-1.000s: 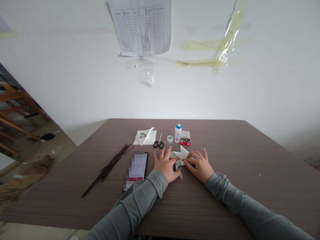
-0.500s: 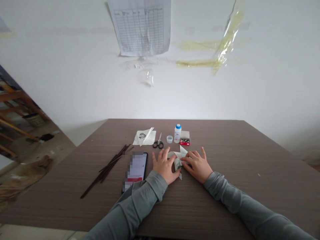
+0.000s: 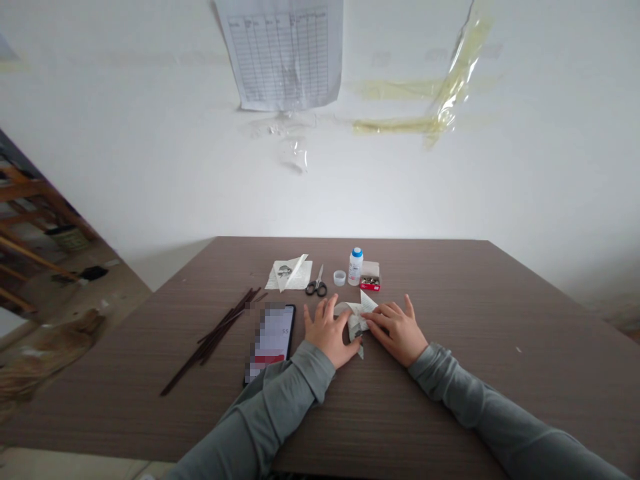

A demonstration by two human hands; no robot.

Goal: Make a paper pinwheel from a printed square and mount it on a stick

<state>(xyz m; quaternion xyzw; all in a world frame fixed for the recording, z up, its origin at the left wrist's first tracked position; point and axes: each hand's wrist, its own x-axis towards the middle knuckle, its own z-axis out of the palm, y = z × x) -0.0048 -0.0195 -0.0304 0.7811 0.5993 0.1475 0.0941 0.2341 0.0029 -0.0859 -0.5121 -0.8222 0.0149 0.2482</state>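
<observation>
A folded piece of printed paper (image 3: 357, 325) lies on the table between my hands, with a pointed flap rising at its far side. My left hand (image 3: 327, 332) rests on its left side, fingers spread, the thumb reaching the near edge. From the right, my right hand (image 3: 399, 331) has its thumb and bent fingers closed on the paper, the little finger raised. The fingers hide part of the folds. Just beyond stand a small clear cap (image 3: 339, 278), a white bottle (image 3: 355, 270) with a blue lid, and a red box (image 3: 370, 283) of small metallic pieces.
Black-handled scissors (image 3: 317, 287) lie beside more printed paper (image 3: 273, 280) with a folded piece on top. A phone (image 3: 280, 333) sits by my left forearm, with thin dark sticks (image 3: 220, 337) farther left. The wall (image 3: 425, 193) borders the table's far edge (image 3: 430, 241).
The right hand has shifted very slightly to the right on the paper. The left hand stays in place.
</observation>
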